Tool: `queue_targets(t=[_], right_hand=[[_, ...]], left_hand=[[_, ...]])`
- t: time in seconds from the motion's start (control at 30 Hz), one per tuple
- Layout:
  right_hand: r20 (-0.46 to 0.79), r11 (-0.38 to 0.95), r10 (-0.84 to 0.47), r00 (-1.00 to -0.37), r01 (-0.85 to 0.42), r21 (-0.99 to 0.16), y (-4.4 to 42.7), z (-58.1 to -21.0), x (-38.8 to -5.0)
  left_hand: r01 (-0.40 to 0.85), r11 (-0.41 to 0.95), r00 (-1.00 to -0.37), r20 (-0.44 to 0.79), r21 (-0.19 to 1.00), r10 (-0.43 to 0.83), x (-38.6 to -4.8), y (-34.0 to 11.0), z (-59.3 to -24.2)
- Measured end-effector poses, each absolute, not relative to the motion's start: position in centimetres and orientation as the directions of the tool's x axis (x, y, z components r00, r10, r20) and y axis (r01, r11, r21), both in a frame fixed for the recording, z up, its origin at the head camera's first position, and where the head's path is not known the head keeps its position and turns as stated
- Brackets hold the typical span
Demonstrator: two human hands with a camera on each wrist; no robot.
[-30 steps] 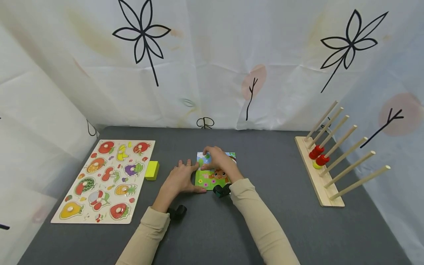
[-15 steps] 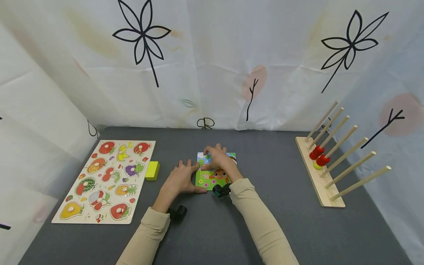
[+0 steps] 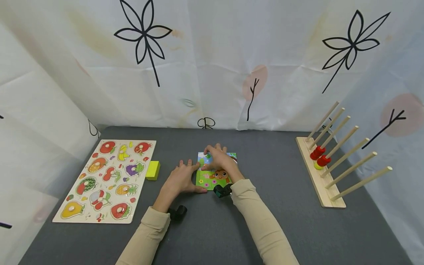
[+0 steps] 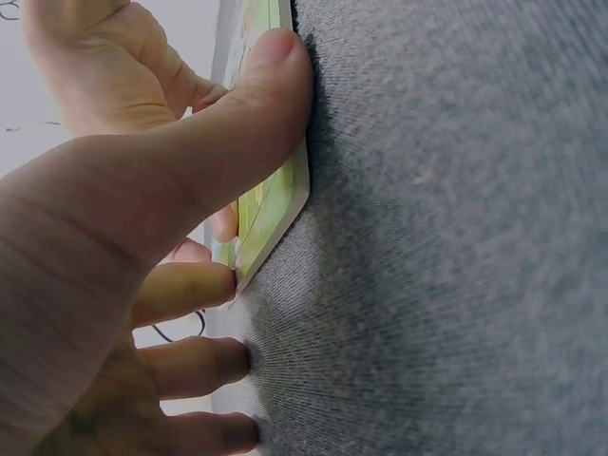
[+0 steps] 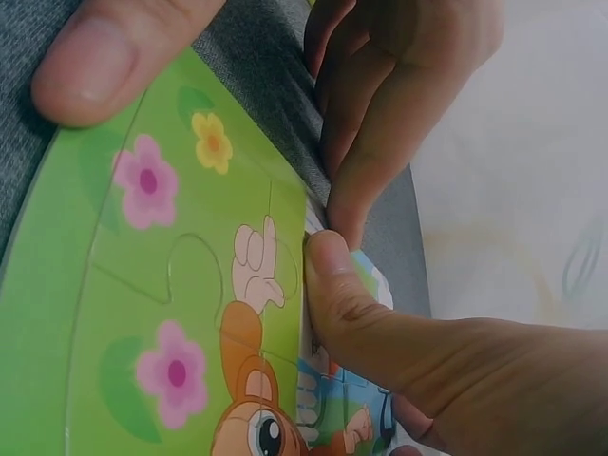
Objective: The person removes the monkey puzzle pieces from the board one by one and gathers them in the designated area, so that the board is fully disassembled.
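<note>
A jigsaw puzzle with a monkey and flowers on green lies flat on the grey table. My left hand lies at its left side with fingers spread. The left thumb rests along the near edge and the index fingertip touches the left edge, as the left wrist view also shows. My right hand reaches over the puzzle's upper part, thumb and curled index finger spanning a puzzle piece at the top left. In the right wrist view, the right thumb sits at a narrow gap between upper and lower pieces. Its other fingers are mostly hidden.
A fruit peg-puzzle board lies on the left, with a yellow block against its right edge. On the right stands a wooden peg rack with red beads and a yellow one. A patterned white cloth hangs behind.
Both hands and the puzzle stay practically where they were. Only a very slight shift of the whole head view shows.
</note>
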State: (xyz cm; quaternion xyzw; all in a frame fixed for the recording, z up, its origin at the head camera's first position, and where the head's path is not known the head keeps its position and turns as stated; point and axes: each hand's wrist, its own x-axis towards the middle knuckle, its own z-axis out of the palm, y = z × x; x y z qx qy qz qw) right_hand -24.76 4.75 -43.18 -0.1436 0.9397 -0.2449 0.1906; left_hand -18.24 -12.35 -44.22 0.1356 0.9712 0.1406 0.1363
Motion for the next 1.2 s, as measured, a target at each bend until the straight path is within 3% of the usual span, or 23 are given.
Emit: queue_targets(t=[0.8,1.2], right_hand=[[-0.222,0.816,-0.404,-0.887,-0.24,-0.526,5.2,-43.4,-24.4],[-0.167,0.813,-0.428,-0.889,-0.297,-0.502,5.3,-43.6,-24.1]], left_hand=[[0.234,0.926,-0.942,-0.168,0.295,0.292,-18.2,-12.3,-44.0],[0.223,0.946,-0.937,-0.216,0.234,0.274,-18.5,-12.1,-43.3]])
